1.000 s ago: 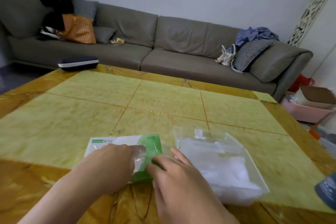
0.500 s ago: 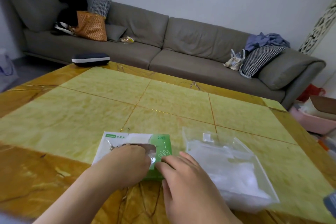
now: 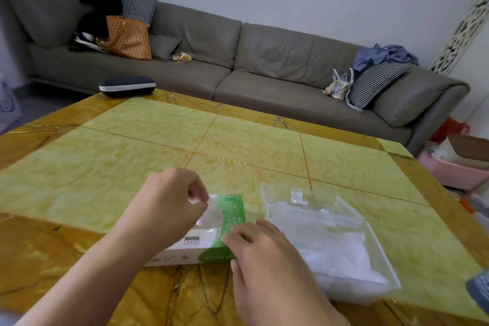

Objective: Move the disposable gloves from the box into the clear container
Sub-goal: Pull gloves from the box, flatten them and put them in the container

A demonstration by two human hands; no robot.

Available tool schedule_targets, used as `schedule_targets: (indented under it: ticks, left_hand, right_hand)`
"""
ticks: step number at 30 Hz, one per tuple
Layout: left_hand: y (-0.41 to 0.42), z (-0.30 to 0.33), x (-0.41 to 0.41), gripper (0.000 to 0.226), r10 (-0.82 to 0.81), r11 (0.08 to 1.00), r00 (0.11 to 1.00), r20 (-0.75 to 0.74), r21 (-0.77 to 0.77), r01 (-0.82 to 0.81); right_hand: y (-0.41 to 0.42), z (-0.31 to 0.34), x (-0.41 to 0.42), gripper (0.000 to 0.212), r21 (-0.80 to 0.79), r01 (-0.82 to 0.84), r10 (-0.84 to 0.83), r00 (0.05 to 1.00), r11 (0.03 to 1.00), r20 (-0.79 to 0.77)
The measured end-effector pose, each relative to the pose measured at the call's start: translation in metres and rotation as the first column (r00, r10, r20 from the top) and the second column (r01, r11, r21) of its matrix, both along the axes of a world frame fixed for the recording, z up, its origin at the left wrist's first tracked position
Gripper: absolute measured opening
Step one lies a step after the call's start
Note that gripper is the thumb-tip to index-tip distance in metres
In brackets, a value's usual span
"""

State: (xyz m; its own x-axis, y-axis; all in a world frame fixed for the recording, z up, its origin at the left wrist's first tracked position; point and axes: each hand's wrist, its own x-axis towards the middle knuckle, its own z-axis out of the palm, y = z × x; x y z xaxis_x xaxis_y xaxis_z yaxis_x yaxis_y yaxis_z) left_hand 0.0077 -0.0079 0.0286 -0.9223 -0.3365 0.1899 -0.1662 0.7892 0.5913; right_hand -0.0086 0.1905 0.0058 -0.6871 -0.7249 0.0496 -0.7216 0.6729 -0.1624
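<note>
Yellow table [image 3: 132,167]: your left hand [image 3: 169,201] has lifted, its grip pinching a glove [image 3: 211,216] half-drawn from the box [image 3: 230,209]; right hand [image 3: 264,251] rests flat, steadying it. Clear container [image 3: 381,246] waits beside.

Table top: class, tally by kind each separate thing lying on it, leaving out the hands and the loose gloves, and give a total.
Glove box: 1
Clear container: 1
Dark zip case: 1
Total: 3

The left hand pinches one glove from the box; the right hand rests on its green end.
</note>
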Motion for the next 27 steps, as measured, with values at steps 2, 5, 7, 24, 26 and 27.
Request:
schedule_targets:
  ticks: [2,5,7,24,26,27]
  left_hand:
    - [-0.003,0.001,-0.001,0.02,0.004,0.997,0.993,-0.119,0.08,0.006]
    - [-0.002,0.006,0.001,0.02,0.054,0.973,0.962,-0.268,0.232,0.01]
    - [0.001,0.015,0.003,0.013,0.101,0.938,0.934,-0.343,0.346,0.025]
    - [0.028,0.026,0.006,0.024,-0.032,0.298,0.992,-0.12,0.946,0.124]
    - [0.037,0.023,0.006,0.027,-0.101,0.271,0.992,-0.081,0.957,0.106]
    - [0.042,0.021,0.006,0.028,-0.13,0.24,0.989,-0.064,0.966,0.094]
  right_hand:
    - [0.0,-0.001,0.0,0.041,-0.004,-0.01,0.01,1.0,1.0,0.0]
    - [0.0,0.001,0.001,0.04,0.009,-0.004,0.004,1.0,1.0,0.001]
    - [-0.002,0.004,0.001,0.044,0.012,-0.013,0.012,1.0,1.0,0.015]
    - [0.042,0.042,-0.022,0.014,-0.808,0.416,-0.127,0.907,0.417,0.401]
    - [0.051,0.048,-0.03,0.047,-0.781,0.531,0.033,0.82,0.327,0.571]
    - [0.053,0.05,-0.033,0.059,-0.762,0.566,0.075,0.785,0.315,0.614]
